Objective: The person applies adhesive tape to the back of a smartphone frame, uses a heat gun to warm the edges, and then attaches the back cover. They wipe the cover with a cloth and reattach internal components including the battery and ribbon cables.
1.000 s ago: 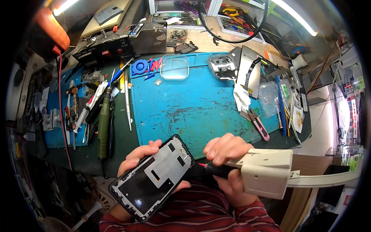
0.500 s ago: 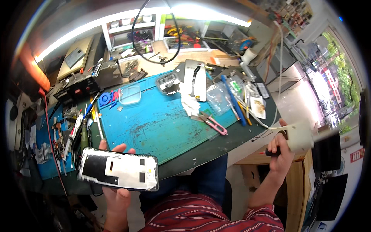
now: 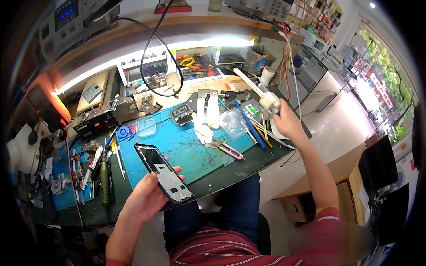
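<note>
Near left, my left hand half-curls round a phone frame slanting far-left to near-right; far right, my right hand grips a cream tool.

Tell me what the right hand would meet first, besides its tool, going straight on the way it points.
Beyond the cream tool in its grip, the right hand would probably meet the white cylinder first; depth is unclear, so it might pass above.
</note>
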Action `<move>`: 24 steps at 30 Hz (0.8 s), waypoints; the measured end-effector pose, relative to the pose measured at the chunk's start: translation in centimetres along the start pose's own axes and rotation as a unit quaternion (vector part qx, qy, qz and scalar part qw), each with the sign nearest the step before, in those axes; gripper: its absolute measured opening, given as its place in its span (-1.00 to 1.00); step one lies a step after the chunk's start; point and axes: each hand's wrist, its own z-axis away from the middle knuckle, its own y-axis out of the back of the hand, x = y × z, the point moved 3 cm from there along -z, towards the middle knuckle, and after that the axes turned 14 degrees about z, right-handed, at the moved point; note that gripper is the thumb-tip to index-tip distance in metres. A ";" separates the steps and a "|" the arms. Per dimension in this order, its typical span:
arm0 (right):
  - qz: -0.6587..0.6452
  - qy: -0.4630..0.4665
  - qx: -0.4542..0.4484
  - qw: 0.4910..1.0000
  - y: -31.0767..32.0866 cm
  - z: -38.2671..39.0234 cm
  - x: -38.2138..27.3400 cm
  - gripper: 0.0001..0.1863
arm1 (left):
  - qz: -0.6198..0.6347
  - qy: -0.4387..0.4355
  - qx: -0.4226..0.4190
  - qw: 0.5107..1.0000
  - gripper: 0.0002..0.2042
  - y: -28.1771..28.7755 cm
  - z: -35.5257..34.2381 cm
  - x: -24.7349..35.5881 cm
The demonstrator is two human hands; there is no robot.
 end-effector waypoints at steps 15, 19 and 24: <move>-0.058 0.069 0.045 0.995 0.1 -6.1 -10.1 -0.69 | 0.031 -0.001 -0.014 0.999 -0.14 0.4 0.7 2.7; -0.047 0.071 0.002 0.996 -3.3 -6.4 -14.9 -0.33 | 0.022 0.015 -0.039 0.999 -0.19 -0.6 -2.1 3.2; -0.072 0.028 -0.120 0.990 -3.7 -7.0 -16.7 -0.18 | 0.010 0.031 -0.046 0.998 -0.21 -0.2 -3.1 4.1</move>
